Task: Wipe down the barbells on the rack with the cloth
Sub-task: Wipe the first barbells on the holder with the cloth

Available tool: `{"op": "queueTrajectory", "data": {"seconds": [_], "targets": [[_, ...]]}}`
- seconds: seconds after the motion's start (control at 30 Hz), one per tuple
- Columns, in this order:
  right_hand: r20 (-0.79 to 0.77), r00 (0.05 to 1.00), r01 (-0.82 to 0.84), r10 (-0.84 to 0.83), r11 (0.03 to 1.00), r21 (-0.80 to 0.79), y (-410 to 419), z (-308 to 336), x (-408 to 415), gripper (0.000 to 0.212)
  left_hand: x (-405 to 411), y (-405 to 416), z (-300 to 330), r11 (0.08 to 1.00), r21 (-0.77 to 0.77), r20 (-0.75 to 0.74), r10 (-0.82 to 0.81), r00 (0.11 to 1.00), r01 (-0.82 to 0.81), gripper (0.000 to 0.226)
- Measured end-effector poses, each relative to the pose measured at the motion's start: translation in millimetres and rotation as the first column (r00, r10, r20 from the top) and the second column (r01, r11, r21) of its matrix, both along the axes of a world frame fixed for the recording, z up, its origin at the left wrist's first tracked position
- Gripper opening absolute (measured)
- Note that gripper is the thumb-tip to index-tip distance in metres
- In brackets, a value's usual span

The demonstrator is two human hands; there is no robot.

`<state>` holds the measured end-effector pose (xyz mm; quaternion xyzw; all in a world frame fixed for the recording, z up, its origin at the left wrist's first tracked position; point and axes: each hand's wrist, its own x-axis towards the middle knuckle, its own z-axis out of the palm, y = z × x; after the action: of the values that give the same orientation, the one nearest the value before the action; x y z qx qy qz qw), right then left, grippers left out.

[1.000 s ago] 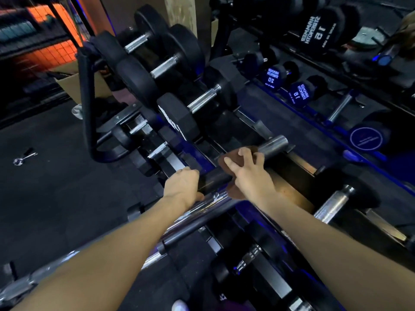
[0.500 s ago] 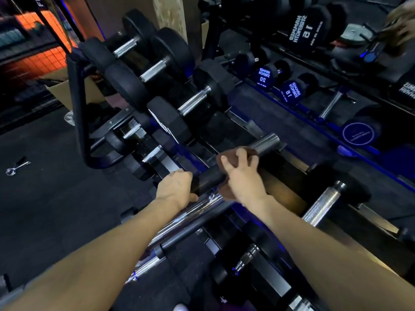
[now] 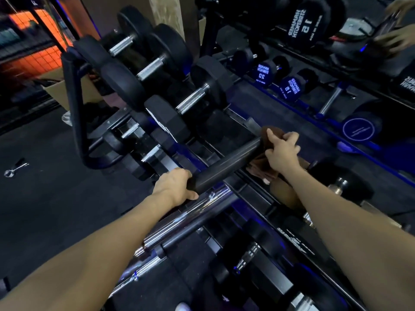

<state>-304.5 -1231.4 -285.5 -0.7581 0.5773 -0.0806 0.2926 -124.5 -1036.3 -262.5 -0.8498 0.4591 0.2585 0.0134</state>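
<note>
because the bar has to stay put while it is rubbed, the left hand [image 3: 174, 186] curls round the near end of the black sleeve [image 3: 226, 163], just above the chrome barbell [image 3: 186, 217] lying along the rack [image 3: 258, 196]. further up the same bar, the right hand [image 3: 280, 152] pinches the brown cloth [image 3: 268, 133] round the far end of the sleeve, fingers bunched over the fabric so it wraps the metal; i judge this the end of a wiping stroke. beyond lie rows of black dumbbells [image 3: 193, 102]. compared with a second ago, the right hand and cloth have slid outward along the bar, covering the silver tip that showed then, while the left hand has kept its grip.
</note>
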Motion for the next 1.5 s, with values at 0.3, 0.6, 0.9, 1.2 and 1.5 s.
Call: {"op": "queueTrajectory", "data": {"seconds": [0.3, 0.6, 0.9, 1.2, 1.5], "targets": [[-0.024, 0.957, -0.29, 0.289, 0.957, -0.021, 90.8, 0.5, 33.1, 0.058, 12.3, 14.8, -1.1, 0.998, -0.049, -0.131, -0.037, 0.991, 0.03, 0.038], [-0.08, 0.876, -0.479, 0.476, 0.878, -0.017, 173.4, 3.2, 71.9, 0.058, 30.1, 101.0, 2.0, 0.976, -0.214, 0.021, 0.04, 0.999, -0.034, 0.054], [-0.048, 0.814, -0.581, 0.579, 0.812, -0.054, 241.9, 5.1, 94.1, 0.057, 25.2, 163.6, -9.6, 0.97, -0.236, 0.067, 0.081, 0.994, -0.063, 0.083], [-0.069, 0.772, -0.634, 0.632, 0.757, -0.156, 262.2, 5.4, 99.3, 0.042, 40.8, 157.9, -3.8, 0.944, -0.269, -0.092, 0.17, 0.981, -0.189, 0.073], [-0.172, 0.796, -0.605, 0.581, 0.745, -0.282, 225.8, 1.6, 86.6, 0.032, 76.9, 144.4, -5.6, 0.961, -0.136, -0.393, 0.171, 0.904, -0.241, 0.069]]}}
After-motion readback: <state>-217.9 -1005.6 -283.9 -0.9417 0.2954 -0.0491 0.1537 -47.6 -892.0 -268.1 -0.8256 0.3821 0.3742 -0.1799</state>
